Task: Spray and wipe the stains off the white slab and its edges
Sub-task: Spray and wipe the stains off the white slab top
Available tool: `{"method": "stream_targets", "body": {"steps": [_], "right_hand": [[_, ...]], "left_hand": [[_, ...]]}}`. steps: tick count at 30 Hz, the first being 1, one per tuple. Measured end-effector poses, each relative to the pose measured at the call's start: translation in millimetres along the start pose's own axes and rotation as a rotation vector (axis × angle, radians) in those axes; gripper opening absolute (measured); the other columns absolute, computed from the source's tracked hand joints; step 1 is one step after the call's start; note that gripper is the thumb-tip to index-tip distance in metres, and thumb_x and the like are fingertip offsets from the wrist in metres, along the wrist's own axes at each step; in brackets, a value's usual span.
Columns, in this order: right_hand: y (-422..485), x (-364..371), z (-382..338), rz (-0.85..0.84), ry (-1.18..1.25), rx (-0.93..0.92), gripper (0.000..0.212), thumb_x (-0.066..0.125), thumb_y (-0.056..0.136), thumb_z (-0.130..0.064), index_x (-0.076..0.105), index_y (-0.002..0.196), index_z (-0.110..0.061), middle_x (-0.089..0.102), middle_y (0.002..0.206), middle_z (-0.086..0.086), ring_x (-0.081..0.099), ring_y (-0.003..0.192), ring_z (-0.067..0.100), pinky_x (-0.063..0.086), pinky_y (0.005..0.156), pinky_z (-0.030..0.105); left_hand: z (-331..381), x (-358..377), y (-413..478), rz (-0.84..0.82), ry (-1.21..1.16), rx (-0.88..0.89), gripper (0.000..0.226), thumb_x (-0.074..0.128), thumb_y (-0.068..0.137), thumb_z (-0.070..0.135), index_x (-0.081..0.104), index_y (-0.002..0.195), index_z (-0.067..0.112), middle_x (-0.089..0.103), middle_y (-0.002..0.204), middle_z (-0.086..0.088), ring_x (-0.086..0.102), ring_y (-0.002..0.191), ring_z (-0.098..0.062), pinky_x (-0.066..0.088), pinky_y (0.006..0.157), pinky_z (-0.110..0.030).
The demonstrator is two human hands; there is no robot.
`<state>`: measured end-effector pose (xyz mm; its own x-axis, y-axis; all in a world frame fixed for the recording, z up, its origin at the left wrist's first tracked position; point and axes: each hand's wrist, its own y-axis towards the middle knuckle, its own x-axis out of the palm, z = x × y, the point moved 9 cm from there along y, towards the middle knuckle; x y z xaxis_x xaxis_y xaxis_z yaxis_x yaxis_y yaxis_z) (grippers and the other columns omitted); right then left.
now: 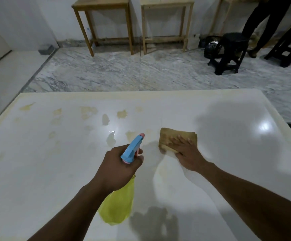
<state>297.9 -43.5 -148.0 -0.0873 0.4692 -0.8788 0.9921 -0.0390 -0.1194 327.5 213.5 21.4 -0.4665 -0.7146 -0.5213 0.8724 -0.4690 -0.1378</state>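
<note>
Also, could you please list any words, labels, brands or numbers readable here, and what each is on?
None can be read. The spray bottle in the left hand shows no label from this angle; the cloth under the right hand and the white slab carry no writing.

We log a single view: a wide-angle head-worn camera, facing forward and down, close above the near side of the white slab (228,180). The left hand (122,169) and right hand (188,153) enter from the bottom edge to mid-frame; the floor (123,72) and wooden tables (103,7) by the far wall fill the top.
</note>
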Motion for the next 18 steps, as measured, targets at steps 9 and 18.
{"method": "stream_targets", "body": {"steps": [9,18], "right_hand": [[-174,72,-120,-0.049,0.14,0.013,0.049,0.045,0.098,-0.009,0.049,0.14,-0.035,0.032,0.147,-0.024,0.02,0.144,0.001,0.012,0.117,0.021],[-177,2,-141,-0.529,1.385,0.447,0.034,0.054,0.096,-0.013,0.062,0.129,-0.007,0.059,0.133,0.025,0.058,0.121,0.042,0.051,0.095,0.049]], "left_hand": [[-23,-25,-155,-0.008,-0.04,-0.024,0.007,0.073,0.089,0.024,0.068,0.085,0.021,0.078,0.091,-0.003,0.073,0.09,-0.032,0.06,0.079,-0.043],[-10,-60,-140,0.019,-0.039,0.021,0.02,0.067,0.078,0.042,0.068,0.085,0.023,0.077,0.087,-0.005,0.074,0.09,-0.029,0.06,0.084,-0.047]]}}
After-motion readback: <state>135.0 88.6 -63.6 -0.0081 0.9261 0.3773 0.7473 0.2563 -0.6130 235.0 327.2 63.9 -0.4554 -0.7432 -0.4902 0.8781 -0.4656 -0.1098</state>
